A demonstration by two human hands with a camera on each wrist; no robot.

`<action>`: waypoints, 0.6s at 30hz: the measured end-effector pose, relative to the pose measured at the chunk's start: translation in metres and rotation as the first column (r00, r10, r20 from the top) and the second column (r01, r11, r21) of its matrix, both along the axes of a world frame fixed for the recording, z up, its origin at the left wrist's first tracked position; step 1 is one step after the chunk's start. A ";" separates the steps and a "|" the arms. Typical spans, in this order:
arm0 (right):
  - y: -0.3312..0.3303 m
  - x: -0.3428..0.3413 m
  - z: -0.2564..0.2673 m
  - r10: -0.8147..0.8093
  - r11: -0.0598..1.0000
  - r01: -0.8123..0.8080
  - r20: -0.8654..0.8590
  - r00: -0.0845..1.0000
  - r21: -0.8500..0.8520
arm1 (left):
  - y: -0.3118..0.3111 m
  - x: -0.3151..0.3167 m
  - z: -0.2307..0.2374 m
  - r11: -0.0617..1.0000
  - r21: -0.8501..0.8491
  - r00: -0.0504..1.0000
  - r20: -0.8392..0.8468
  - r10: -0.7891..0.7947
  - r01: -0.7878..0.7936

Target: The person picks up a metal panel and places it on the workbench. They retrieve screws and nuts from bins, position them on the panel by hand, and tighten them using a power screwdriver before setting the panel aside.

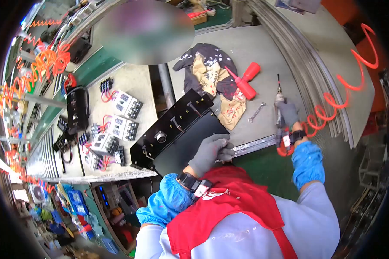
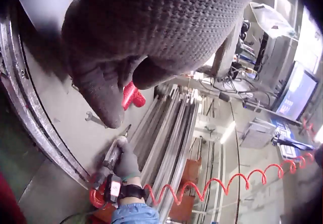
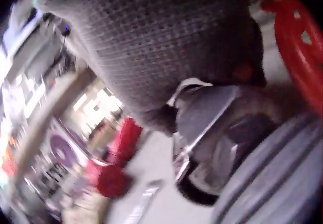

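Observation:
My gloved right hand (image 1: 288,111) grips a pneumatic screwdriver (image 1: 279,96), its bit pointing away over the right part of the bench. In the right wrist view the grey glove (image 3: 156,37) wraps around the tool's metal body (image 3: 217,143). At the near corner of a black metal panel (image 1: 183,149) is my gloved left hand (image 1: 210,151), its fingers loosely bent. Nothing shows between the left fingers (image 2: 98,95) in the left wrist view. Along the panel's upper strip are brass studs, dark bolts and a round silver fitting (image 1: 161,137).
A spanner (image 1: 256,112) lies between the panel and the screwdriver. Beyond it are red plastic pieces (image 1: 246,88) on a printed cloth (image 1: 207,71). White-and-black circuit breakers (image 1: 123,127) stand at left. A coiled red hose (image 1: 341,101) and metal rails (image 1: 309,64) run along the right.

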State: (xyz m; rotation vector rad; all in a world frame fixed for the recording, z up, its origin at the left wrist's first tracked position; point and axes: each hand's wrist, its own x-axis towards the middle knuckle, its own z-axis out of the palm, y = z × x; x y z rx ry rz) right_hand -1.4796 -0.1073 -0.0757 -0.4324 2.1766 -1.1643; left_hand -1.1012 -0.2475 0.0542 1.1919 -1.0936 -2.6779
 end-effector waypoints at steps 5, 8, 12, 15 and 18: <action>-0.002 0.179 0.112 0.003 0.779 0.449 0.720 0.694 -0.437 | 0.001 0.004 -0.008 0.959 0.019 0.958 -0.062 -0.281 0.283; -0.007 0.270 0.103 -0.034 0.737 0.506 0.724 0.689 -0.448 | 0.003 0.029 -0.011 0.916 0.109 0.918 -0.141 -0.370 0.386; -0.040 0.354 0.121 -0.012 0.619 0.582 0.734 0.679 -0.528 | -0.016 0.084 0.002 0.897 -0.069 0.887 -0.131 -0.442 0.437; -0.055 0.396 0.126 -0.129 0.595 0.604 0.679 0.723 -0.530 | -0.029 0.121 -0.006 0.893 0.010 0.878 -0.187 -0.441 0.451; -0.057 0.425 0.124 -0.071 0.576 0.638 0.746 0.662 -0.512 | -0.031 0.144 -0.014 0.899 0.060 0.885 -0.212 -0.414 0.435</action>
